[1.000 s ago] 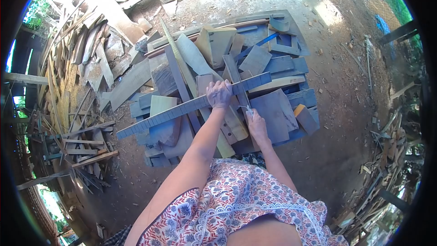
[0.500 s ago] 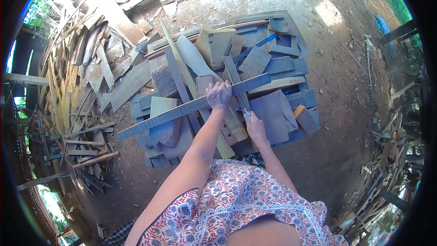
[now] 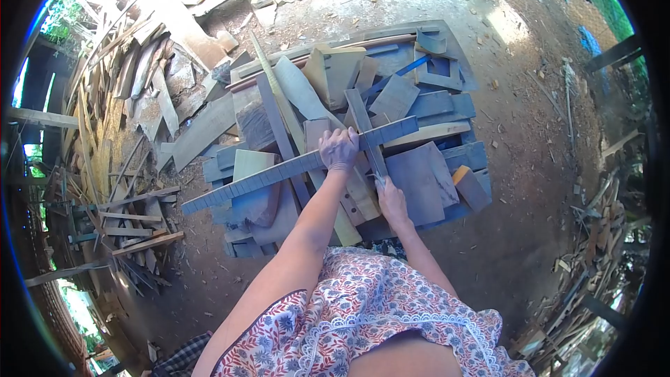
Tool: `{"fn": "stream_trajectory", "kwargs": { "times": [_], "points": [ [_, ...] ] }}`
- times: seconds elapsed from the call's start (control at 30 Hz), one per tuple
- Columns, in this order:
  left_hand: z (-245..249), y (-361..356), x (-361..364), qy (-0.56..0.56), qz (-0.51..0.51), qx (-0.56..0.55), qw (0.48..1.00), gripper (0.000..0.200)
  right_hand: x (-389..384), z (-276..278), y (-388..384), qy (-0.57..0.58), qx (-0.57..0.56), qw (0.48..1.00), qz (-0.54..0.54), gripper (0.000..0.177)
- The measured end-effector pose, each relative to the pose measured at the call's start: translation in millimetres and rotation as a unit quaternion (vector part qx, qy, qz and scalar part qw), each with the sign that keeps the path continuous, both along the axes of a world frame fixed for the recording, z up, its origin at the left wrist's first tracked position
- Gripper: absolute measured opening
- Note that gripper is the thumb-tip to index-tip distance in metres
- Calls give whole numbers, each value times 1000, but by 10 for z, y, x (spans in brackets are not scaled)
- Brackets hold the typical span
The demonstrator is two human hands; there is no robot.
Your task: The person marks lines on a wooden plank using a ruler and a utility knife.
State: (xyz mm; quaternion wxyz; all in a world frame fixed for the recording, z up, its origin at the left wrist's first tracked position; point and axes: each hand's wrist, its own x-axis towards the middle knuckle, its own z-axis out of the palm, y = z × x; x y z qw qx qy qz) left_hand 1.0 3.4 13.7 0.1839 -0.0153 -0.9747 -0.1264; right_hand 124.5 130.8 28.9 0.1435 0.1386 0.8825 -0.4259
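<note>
A long wooden strip (image 3: 258, 177), marked with many cross lines along its length, lies slantwise over a pile of boards. My left hand (image 3: 339, 149) is closed over it right of its middle, pressing it down. Just right of that, my right hand (image 3: 392, 201) is closed on the handle of what looks like a handsaw. Its narrow dark blade (image 3: 377, 162) points away from me and meets the strip close to my left hand. A short upright-lying board (image 3: 358, 109) extends beyond the crossing. The handle is mostly hidden by my fingers.
Under the strip, boards and offcuts cover a low platform, including a pale long slat (image 3: 278, 106) and an orange-ended block (image 3: 471, 187). Scrap wood heaps (image 3: 143, 84) stand at left, with more wood (image 3: 593, 237) at right. Wood chips litter the dirt floor (image 3: 520, 167).
The view has shifted very slightly. Both hands keep their grips, and the right hand with the saw has moved a little toward me; the strip stays in place on the boards.
</note>
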Motion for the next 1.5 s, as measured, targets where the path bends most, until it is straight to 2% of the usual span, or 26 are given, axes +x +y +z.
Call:
{"fn": "stream_trajectory", "kwargs": {
  "times": [0.27, 0.47, 0.67, 0.87, 1.17, 1.37, 1.5],
  "points": [
    [30, 13, 20, -10, -3, -5, 1000, 36, -240, 13, 15, 2, 9, 1000, 15, 31],
    [6, 11, 23, -8, 2, 1, 1000, 36, 108, 48, 36, -22, 18, 1000, 2, 31],
    [44, 19, 18, -10, 2, -6, 1000, 36, -223, 77, 38, -6, 21, 999, 27, 28],
    [44, 29, 12, -12, 3, -5, 1000, 36, 100, 29, 1, -15, 47, 999, 18, 27],
    [46, 35, 8, -8, -4, -11, 1000, 34, -210, 71, -59, 4, 50, 999, 9, 27],
    [44, 28, 26, -10, 0, 0, 1000, 36, 98, 123, 44, -36, 65, 997, 17, 28],
    [15, 2, 31, -13, -4, -1, 1000, 36, -40, 118, 51, -29, 65, 997, 25, 29]
  ]
}}
